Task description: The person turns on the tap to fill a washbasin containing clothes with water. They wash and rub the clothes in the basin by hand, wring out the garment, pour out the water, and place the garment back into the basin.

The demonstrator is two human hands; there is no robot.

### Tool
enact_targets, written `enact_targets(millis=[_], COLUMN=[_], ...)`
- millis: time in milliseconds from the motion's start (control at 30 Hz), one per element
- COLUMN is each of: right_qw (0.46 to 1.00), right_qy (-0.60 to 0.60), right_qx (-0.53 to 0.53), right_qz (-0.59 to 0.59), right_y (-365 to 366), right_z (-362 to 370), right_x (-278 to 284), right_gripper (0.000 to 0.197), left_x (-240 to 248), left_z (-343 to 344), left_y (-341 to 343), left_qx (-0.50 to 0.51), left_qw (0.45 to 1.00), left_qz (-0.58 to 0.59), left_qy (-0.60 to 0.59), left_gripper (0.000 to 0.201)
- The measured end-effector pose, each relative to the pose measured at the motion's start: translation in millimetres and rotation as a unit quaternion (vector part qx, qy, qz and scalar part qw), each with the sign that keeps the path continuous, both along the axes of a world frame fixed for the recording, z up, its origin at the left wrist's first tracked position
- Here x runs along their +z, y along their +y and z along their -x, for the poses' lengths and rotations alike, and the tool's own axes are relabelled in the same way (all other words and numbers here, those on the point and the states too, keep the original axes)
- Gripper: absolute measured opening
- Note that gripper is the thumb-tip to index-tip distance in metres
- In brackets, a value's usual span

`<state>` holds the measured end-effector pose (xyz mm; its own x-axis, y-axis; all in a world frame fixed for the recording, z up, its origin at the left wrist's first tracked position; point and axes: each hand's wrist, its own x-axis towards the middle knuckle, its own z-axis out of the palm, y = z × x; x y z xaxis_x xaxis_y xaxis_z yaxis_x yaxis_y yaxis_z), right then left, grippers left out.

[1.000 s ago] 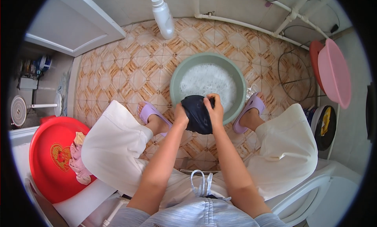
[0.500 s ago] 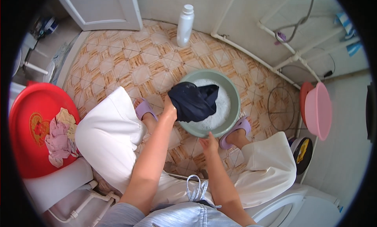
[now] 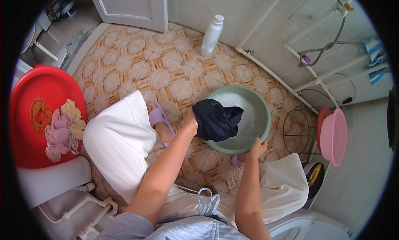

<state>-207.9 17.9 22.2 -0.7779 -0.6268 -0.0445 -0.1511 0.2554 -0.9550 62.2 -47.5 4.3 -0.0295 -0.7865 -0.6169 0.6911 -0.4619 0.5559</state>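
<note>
My left hand (image 3: 191, 123) is closed on a wet-looking dark navy garment (image 3: 216, 120), whose kind I cannot make out. It hangs bunched over the left part of a round grey-green basin (image 3: 267, 115). Whitish, sudsy water (image 3: 245, 105) shows inside, partly covered by the cloth. At the basin's near right rim, my right hand (image 3: 256, 149) grips the edge, fingers curled around it. The basin is between my feet, near the tiled floor; whether its base rests flat is hidden.
A red basin (image 3: 62, 84) with pink and yellow clothes (image 3: 62, 130) stands at the left. A white bottle (image 3: 212, 35) is beyond the green basin. Pink basin (image 3: 333, 136), wire rack (image 3: 297, 132) and wall pipes (image 3: 266, 66) are at the right; a white door (image 3: 131, 7) stands far left.
My right hand has moved right along the basin's near rim and now grips it. The left hand still holds the navy garment over the basin. The whole view has shifted somewhat.
</note>
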Motion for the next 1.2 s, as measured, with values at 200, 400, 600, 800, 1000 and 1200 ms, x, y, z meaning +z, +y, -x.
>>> enact_targets(millis=[200,400,600,800,1000,1200], right_qw=[1.000,0.996,0.995,0.992,0.986,0.933], right_qy=[-0.010,-0.072,-0.070,-0.106,-0.156,-0.333], right_qx=[0.019,0.050,0.066,0.036,-0.063,-0.135], right_qz=[-0.021,0.023,0.039,0.056,0.001,-0.012], right_y=[-12,-23,-25,-25,-11,34], right_z=[-14,-17,-18,-8,-6,9], right_x=[24,29,20,8,4,-79], right_gripper=[0.015,0.016,0.019,0.021,0.027,0.035], left_x=[52,53,30,60,36,9], left_z=[6,16,26,25,24,27], left_y=[14,21,19,22,22,1], left_qx=[-0.042,-0.034,-0.037,-0.069,-0.075,-0.163], left_qw=[0.998,0.999,0.999,0.996,0.993,0.868], left_qz=[0.031,0.008,0.031,0.001,0.017,0.378], left_qy=[-0.023,0.001,0.000,0.048,0.085,-0.278], left_gripper=[0.030,0.029,0.028,0.030,0.025,0.019])
